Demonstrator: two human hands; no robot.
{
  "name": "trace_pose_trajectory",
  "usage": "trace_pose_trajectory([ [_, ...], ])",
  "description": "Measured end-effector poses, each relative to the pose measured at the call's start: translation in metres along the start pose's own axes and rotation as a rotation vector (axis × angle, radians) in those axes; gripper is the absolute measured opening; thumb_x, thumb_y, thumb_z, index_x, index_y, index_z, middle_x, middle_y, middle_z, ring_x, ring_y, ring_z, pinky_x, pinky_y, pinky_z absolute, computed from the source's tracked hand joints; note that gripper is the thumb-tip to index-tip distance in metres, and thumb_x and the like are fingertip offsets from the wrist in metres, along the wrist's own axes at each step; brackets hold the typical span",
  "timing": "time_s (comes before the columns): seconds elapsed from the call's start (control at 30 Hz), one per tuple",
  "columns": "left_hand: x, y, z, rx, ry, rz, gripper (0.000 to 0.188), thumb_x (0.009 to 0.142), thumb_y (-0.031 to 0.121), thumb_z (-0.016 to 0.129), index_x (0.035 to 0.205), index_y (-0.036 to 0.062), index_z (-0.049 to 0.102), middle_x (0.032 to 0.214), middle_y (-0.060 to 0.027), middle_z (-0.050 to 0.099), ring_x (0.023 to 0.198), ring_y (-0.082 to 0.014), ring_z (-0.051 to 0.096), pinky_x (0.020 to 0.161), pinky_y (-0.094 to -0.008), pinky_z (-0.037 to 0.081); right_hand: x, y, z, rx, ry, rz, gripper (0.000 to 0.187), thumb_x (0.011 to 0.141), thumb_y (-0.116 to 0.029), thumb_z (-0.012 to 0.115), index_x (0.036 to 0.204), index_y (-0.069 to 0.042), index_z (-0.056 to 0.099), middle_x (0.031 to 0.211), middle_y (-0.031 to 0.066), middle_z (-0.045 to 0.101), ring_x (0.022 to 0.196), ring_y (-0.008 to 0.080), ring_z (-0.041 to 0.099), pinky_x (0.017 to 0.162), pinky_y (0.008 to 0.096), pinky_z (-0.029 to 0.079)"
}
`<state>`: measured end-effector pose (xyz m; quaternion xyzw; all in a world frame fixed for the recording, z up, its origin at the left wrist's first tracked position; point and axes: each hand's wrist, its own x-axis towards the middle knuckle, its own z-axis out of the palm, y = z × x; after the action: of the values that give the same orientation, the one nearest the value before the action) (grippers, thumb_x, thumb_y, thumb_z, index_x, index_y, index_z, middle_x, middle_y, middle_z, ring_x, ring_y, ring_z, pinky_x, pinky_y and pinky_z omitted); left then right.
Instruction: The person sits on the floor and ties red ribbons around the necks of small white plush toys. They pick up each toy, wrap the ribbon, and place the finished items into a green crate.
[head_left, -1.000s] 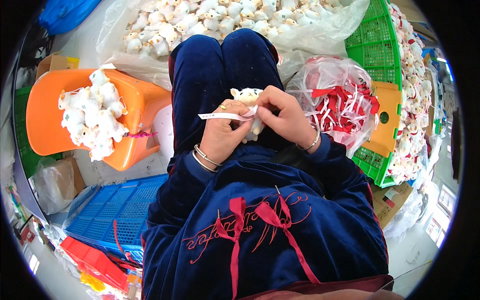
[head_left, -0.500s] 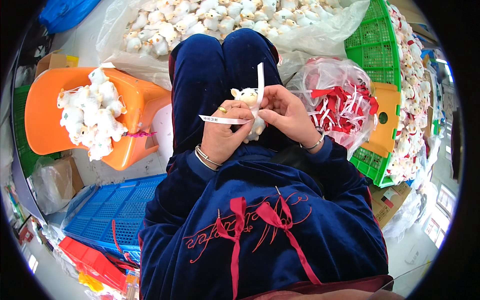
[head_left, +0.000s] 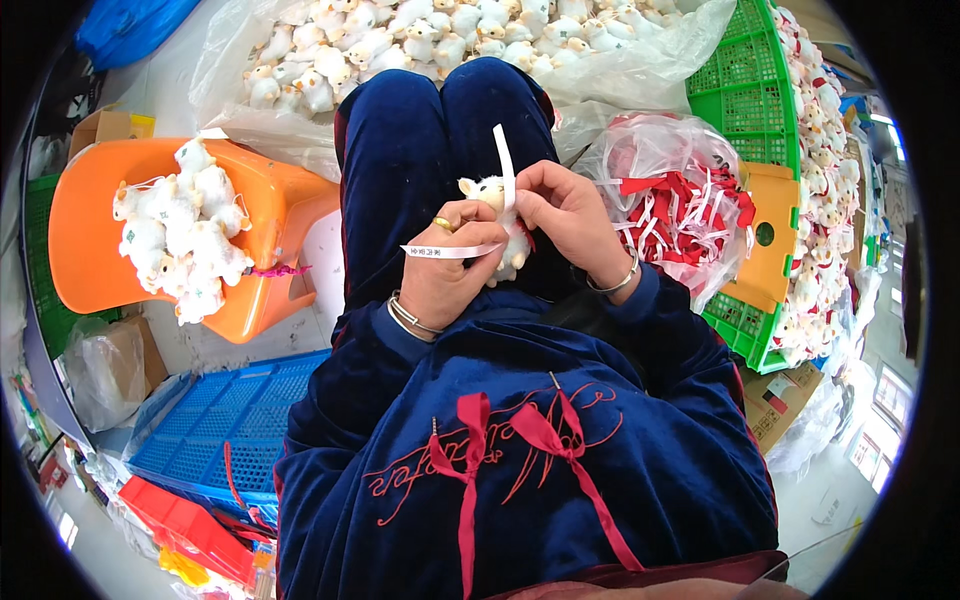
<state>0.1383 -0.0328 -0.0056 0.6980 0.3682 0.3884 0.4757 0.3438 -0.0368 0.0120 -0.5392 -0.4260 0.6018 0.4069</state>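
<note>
A white plush animal (head_left: 514, 262) is held upright above the lap, in front of the dark blue velvet trousers (head_left: 400, 135), with its eared head turned away from the wearer's body. Its near side is gripped by the left hand (head_left: 452, 268), whose fingers are curled and closed around it; how the hidden fingertips are placed cannot be told. A white ribbon (head_left: 504, 160) is passed by the animal's neck. One printed end is stretched out leftward across the left hand, while the other end is pointed upward and pinched near its base between the thumb and forefinger of the right hand (head_left: 570, 218). A small bit of red can be seen at the animal's side, beside the right hand

On the left, more white plush animals (head_left: 185, 230) are heaped on an orange chair (head_left: 90, 235), and a blue crate (head_left: 220, 420) is placed nearer the body. On the right, red and white ribbons (head_left: 685, 215) are gathered in a clear plastic bag (head_left: 645, 140), beside a green crate (head_left: 740, 105). Beyond the knees, a large pile of plush animals (head_left: 440, 40) is spread on plastic sheeting (head_left: 655, 55)
</note>
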Motion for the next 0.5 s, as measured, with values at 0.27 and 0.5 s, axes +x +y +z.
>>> trace_pose_trajectory([
  [0.27, 0.002, 0.000, 0.002, 0.008, 0.014, 0.017, 0.015, 0.083, 0.002, 0.074, 0.097, 0.0069, 0.071, 0.104, -0.0092, 0.067, 0.089, -0.0252, 0.069, 0.076, -0.0325, 0.055, 0.013, -0.014, 0.001, -0.246, -0.004, 0.084, 0.023, 0.098, -0.018, 0.069, 0.108, 0.002, 0.068, 0.082, -0.0012, 0.066, 0.070, 0.0044, 0.057, 0.061, 0.0230, 0.047],
  [0.5, 0.006, -0.001, 0.005, 0.060, 0.057, 0.047, 0.014, 0.085, 0.004, 0.074, 0.098, 0.0064, 0.069, 0.100, -0.0102, 0.067, 0.083, -0.0257, 0.068, 0.071, -0.0325, 0.054, 0.015, -0.018, -0.006, 0.141, 0.038, 0.118, 0.015, 0.098, -0.015, 0.069, 0.101, -0.001, 0.066, 0.083, 0.0010, 0.066, 0.065, 0.0055, 0.058, 0.060, 0.0211, 0.048],
])
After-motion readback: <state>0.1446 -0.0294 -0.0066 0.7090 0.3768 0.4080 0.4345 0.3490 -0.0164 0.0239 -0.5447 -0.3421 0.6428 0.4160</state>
